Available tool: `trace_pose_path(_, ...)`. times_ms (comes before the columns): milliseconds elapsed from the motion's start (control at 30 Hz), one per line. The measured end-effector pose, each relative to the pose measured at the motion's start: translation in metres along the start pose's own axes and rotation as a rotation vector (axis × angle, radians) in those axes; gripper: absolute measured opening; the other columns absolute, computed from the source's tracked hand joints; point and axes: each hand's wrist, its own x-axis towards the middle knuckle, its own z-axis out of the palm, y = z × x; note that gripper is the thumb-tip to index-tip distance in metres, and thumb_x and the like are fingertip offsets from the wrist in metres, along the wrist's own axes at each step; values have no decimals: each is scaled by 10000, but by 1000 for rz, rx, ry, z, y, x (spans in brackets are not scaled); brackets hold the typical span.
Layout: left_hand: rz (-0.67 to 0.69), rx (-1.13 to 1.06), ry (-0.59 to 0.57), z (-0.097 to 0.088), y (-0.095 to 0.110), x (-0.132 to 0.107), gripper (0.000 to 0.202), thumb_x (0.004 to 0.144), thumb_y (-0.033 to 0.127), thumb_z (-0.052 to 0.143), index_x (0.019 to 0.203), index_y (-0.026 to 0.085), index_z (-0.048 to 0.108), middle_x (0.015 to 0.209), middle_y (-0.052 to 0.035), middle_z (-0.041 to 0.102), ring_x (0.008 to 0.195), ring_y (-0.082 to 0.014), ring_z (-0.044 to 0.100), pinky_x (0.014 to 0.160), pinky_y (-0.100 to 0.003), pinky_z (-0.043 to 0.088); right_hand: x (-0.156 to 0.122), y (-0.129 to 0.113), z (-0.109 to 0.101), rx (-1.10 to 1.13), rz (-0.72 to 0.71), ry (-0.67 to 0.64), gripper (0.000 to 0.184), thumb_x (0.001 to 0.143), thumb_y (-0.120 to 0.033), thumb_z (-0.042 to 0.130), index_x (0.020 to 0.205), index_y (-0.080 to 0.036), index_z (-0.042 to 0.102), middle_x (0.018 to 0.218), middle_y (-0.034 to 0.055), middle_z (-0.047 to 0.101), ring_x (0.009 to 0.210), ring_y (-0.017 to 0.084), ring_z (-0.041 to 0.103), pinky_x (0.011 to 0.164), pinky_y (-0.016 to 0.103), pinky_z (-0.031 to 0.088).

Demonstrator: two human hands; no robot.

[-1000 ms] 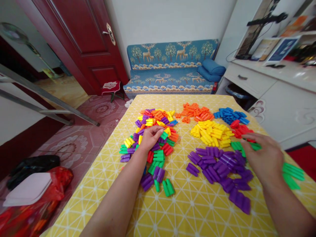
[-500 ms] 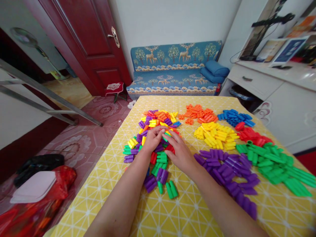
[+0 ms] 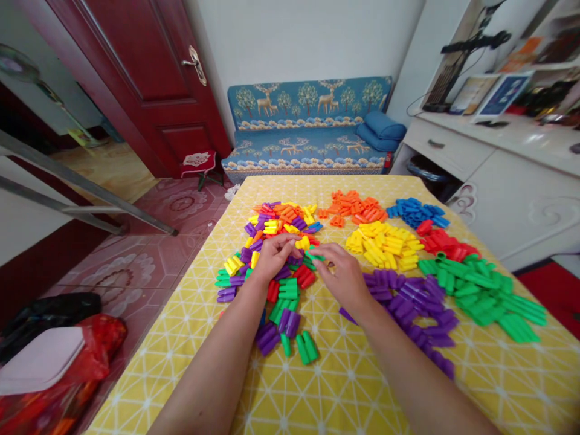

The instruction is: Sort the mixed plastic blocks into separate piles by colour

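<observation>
My left hand (image 3: 273,258) is over a mixed pile of plastic building blocks, its thumb and fingers closed on a yellow block (image 3: 302,243). Just to the right, my right hand (image 3: 343,273) pinches a small green block (image 3: 316,254) between thumb and fingers. The two held blocks are close together; whether they touch I cannot tell. Beneath and around my hands lie purple blocks (image 3: 290,322), red blocks (image 3: 304,276) and green blocks (image 3: 307,347). My right wrist is near a heap of purple blocks (image 3: 414,302).
On the yellow tablecloth (image 3: 181,338), single-colour heaps stand to the right: orange blocks (image 3: 356,207), blue blocks (image 3: 417,212), yellow blocks (image 3: 385,244), red blocks (image 3: 448,241) and green blocks (image 3: 480,287). Beyond the table are a blue sofa (image 3: 303,145) and a white cabinet (image 3: 521,199).
My hands have moved apart, the right one going rightward with the green block. The yellow block now shows in my left fingers. The whole view has shifted slightly.
</observation>
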Motion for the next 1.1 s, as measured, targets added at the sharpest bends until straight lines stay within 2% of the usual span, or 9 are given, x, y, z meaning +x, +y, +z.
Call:
trace_pose_path(167, -6, -2, 23, 1, -2, 0, 371, 839, 468, 621, 973, 130, 697, 651, -48, 717, 589, -156, 667, 599, -253, 519, -10, 49, -93, -352, 121, 171, 293, 860, -312, 525, 1091, -226, 682, 1080, 71, 682, 957, 211, 632, 843, 339, 484)
trace_pose_path(267, -12, -10, 27, 1, -5, 1, 377, 834, 473, 621, 973, 130, 695, 655, -46, 719, 596, -161, 673, 603, -258, 526, -32, 97, -146, -634, 317, 264, 338, 818, -381, 558, 1097, -249, 697, 906, 87, 704, 709, 213, 615, 622, 336, 447)
trace_pose_path(367, -16, -10, 28, 1, -8, 1, 375, 834, 469, 621, 981, 132, 691, 661, -45, 720, 595, -161, 674, 607, -262, 527, -59, 134, -179, -755, 483, 320, 307, 806, -461, 549, 1031, -316, 700, 767, 72, 671, 591, 207, 556, 526, 334, 365)
trace_pose_path(467, -17, 4, 28, 0, -9, 1, 365, 841, 460, 617, 984, 132, 690, 665, -45, 721, 601, -162, 674, 612, -262, 524, -78, 147, -191, -815, 485, 329, 273, 820, -500, 520, 945, -330, 693, 835, 81, 656, 736, 261, 611, 559, 358, 368)
trace_pose_path(567, -14, 13, 30, 0, -8, 1, 364, 841, 457, 617, 985, 131, 689, 672, -49, 723, 604, -165, 675, 608, -264, 521, -80, 139, -187, -834, 345, 378, 250, 862, -461, 474, 935, -324, 670, 972, 62, 640, 972, 331, 608, 726, 440, 436)
trace_pose_path(667, -13, 13, 33, 1, -6, 0, 365, 840, 462, 616, 976, 131, 690, 670, -49, 724, 598, -165, 672, 599, -264, 519, -69, 119, -166, -738, 222, 368, 222, 885, -407, 475, 959, -314, 663, 1049, 46, 640, 1064, 318, 591, 923, 479, 433)
trace_pose_path(767, -20, -1, 30, 1, -6, 0, 362, 838, 460, 619, 973, 131, 689, 668, -46, 721, 599, -161, 671, 605, -261, 519, -55, 97, -131, -528, 119, 229, 207, 871, -377, 528, 916, -258, 691, 1025, 60, 678, 1014, 266, 625, 942, 434, 463)
trace_pose_path(933, -21, -20, 21, 0, -7, 0, 381, 833, 472, 620, 965, 122, 693, 662, -52, 718, 602, -162, 670, 614, -261, 520, -46, 53, -70, -354, 32, -146, 191, 828, -362, 617, 945, -260, 728, 1090, 43, 691, 1040, 231, 611, 952, 435, 453)
trace_pose_path(1100, -14, -35, 14, 1, -3, 1, 398, 829, 486, 625, 966, 119, 696, 640, -42, 706, 587, -157, 660, 612, -259, 520, -35, 14, -24, -238, -30, -275, 262, 817, -300, 624, 1063, -250, 696, 1169, 62, 655, 1104, 241, 571, 987, 452, 435)
